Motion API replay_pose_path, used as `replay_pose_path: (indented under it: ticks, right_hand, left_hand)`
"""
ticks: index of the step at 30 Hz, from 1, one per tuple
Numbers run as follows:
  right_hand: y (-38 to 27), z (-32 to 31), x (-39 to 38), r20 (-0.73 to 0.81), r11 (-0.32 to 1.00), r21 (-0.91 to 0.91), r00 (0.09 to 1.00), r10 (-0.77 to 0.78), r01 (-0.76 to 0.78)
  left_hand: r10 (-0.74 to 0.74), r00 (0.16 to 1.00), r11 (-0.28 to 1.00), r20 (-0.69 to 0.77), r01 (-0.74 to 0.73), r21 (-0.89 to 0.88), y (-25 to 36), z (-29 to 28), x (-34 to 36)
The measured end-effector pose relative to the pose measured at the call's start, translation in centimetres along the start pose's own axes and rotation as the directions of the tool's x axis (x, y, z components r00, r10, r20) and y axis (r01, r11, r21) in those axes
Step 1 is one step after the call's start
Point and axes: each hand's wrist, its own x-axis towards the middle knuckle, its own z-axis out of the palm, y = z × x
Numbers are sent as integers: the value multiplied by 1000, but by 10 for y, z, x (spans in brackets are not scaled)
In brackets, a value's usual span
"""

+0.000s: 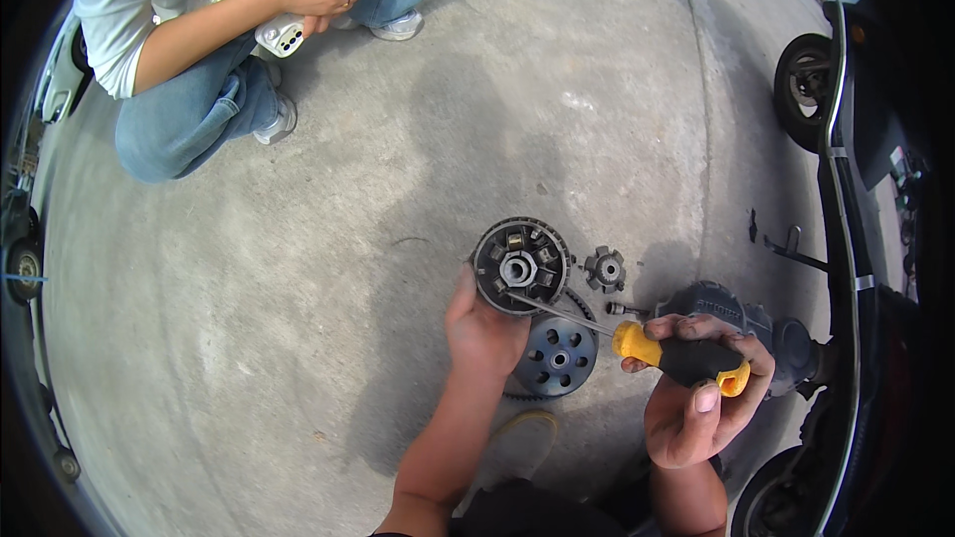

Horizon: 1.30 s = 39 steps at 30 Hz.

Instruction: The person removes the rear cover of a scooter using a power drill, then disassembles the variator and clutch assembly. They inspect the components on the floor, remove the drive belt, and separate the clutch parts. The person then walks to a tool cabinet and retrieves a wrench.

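My left hand (485,335) grips a round, dark scooter variator (544,278) from its left and lower side, its open face turned up. Roller weights sit in slots around its hexagonal centre. In my right hand (701,408) is a screwdriver (686,356) with a yellow and black handle. Its shaft points left, and the tip reaches the inside of the variator near the lower rim. Below the variator lies a blue-grey clutch drum (545,350) with round holes, a toothed drive belt (580,304) around it. A small star-shaped metal plate (605,269) rests to the right.
A small metal socket (624,309) lies by the screwdriver. At right stands a scooter with its dark engine casing (708,304) and a wheel (804,92). A person in jeans (189,129) crouches at the upper left, holding a white phone (281,35). Concrete floor (249,318) surrounds the parts.
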Motion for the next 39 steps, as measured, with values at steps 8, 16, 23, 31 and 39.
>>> replay_pose_path:
  ticks: [8,16,23,31,39]
  right_hand:
    - [17,19,-17,101,984,84,981,-168,160]
    - [-5,17,-18,-20,996,42,996,-83,83]
    - [21,15,-21,196,989,81,971,-140,126]
    - [36,15,-42,179,991,46,975,-130,124]
    - [44,11,-64,110,998,22,992,-63,61]
  left_hand:
    - [67,992,997,111,-61,-56,2,-2,0]
    - [59,998,998,30,-58,-26,11,1,-3]
    - [116,993,991,-36,-114,64,6,10,-2]
    - [209,973,974,-96,-199,104,1,9,1]
    - [226,965,972,-134,-215,92,3,8,3]
